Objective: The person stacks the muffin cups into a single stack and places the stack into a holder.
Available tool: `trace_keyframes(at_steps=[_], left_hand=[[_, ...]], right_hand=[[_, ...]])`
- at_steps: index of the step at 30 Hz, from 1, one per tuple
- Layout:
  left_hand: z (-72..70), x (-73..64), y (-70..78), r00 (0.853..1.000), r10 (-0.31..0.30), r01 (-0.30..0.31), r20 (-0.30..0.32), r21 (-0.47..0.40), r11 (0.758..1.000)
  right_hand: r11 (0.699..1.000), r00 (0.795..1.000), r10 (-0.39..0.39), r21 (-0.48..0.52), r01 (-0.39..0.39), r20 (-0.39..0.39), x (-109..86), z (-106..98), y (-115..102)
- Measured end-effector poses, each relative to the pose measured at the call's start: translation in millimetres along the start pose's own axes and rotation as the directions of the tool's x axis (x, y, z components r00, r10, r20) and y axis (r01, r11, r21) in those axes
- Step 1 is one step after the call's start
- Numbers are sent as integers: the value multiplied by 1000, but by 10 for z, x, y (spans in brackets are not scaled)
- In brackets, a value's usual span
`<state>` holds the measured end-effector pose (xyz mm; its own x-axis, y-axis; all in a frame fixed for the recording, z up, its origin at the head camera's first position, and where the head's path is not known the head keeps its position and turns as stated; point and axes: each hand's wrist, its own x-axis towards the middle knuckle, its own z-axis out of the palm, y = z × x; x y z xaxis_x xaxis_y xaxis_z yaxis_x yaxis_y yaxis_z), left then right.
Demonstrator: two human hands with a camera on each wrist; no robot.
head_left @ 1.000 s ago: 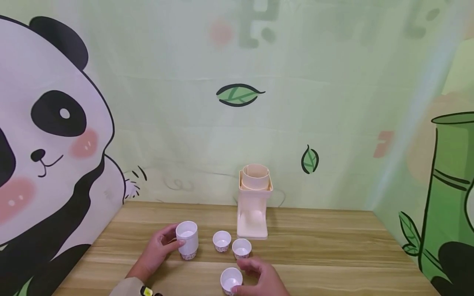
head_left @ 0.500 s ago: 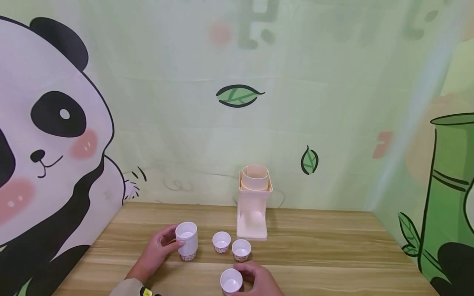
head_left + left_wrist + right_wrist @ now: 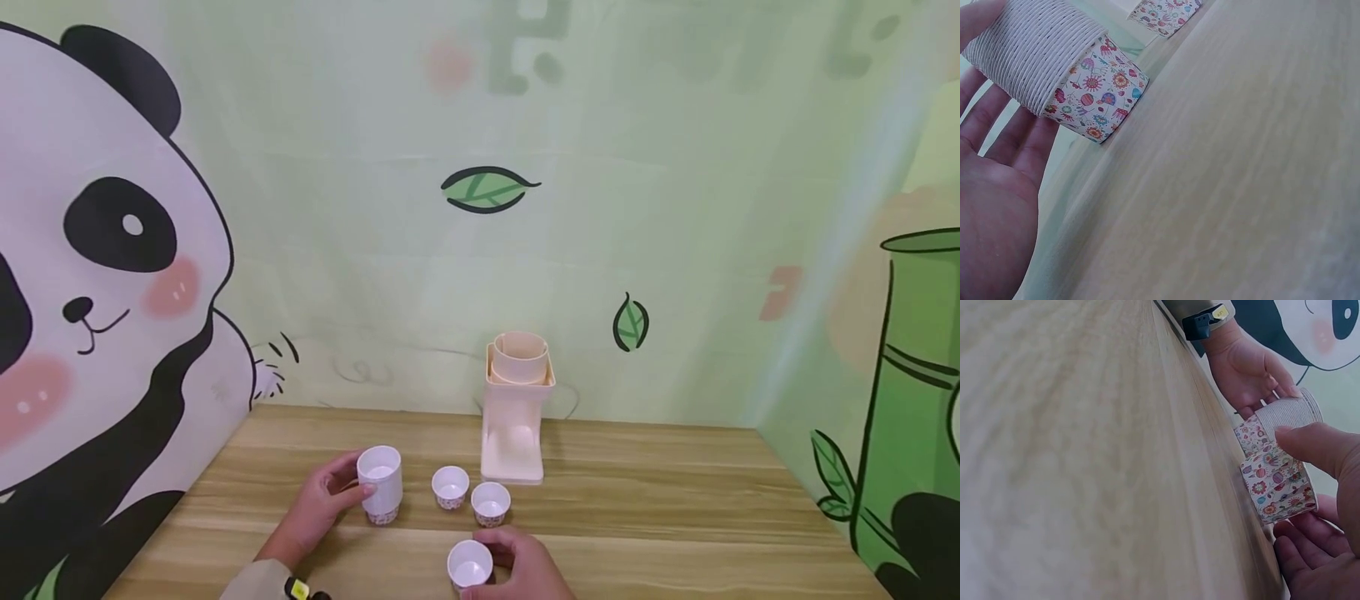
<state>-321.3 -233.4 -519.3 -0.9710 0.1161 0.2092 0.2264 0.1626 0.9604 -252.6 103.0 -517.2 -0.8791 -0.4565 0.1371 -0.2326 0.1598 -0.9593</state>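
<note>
Small paper baking cups with a colourful floral print stand on the wooden table. At the left in the head view, my left hand (image 3: 318, 504) grips an upright nested stack of cups (image 3: 382, 492), thumb on the near side and fingers behind. The left wrist view shows the stack's many tightly packed rims (image 3: 1041, 50) above the printed lowest cup (image 3: 1100, 90). Nearer the front, my right hand (image 3: 525, 569) holds a single upright cup (image 3: 470, 565) between thumb and fingers. In the right wrist view its patterned side (image 3: 1279, 484) shows, low at the tabletop.
Two loose cups, one (image 3: 450, 487) farther left and one (image 3: 491, 503) nearer, stand between the hands and a pale pink stand (image 3: 512, 458) with a round tube on top. Behind the table (image 3: 660, 517) hangs a green printed backdrop (image 3: 360, 250) with a panda.
My right hand's fingers have moved in closer round the front cup. The left hand and its stack stay in place. The head view shifts slightly.
</note>
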Motion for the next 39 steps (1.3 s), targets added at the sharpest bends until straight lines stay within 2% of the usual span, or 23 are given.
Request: trace_keyframes(at_steps=[10, 16, 24, 31, 39], left_hand=[[-6, -2, -4, 1000, 1, -1, 12, -17, 1000], [-18, 7, -33, 1000, 16, -16, 10, -3, 1000], [-10, 22, -53, 1000, -11, 11, -12, 10, 1000], [-17, 29, -41, 1000, -12, 13, -10, 13, 1000], [-13, 22, -28, 1000, 8, -8, 4, 9, 1000]], right_hand=[[1000, 1000, 29, -6, -29, 0, 11, -11, 7], [997, 999, 52, 49, -52, 4, 11, 0, -45], [999, 999, -30, 45, 31, -28, 40, 41, -109], [997, 998, -20, 67, 23, -55, 102, 89, -188], [996, 995, -44, 78, 51, -88, 190, 152, -284]])
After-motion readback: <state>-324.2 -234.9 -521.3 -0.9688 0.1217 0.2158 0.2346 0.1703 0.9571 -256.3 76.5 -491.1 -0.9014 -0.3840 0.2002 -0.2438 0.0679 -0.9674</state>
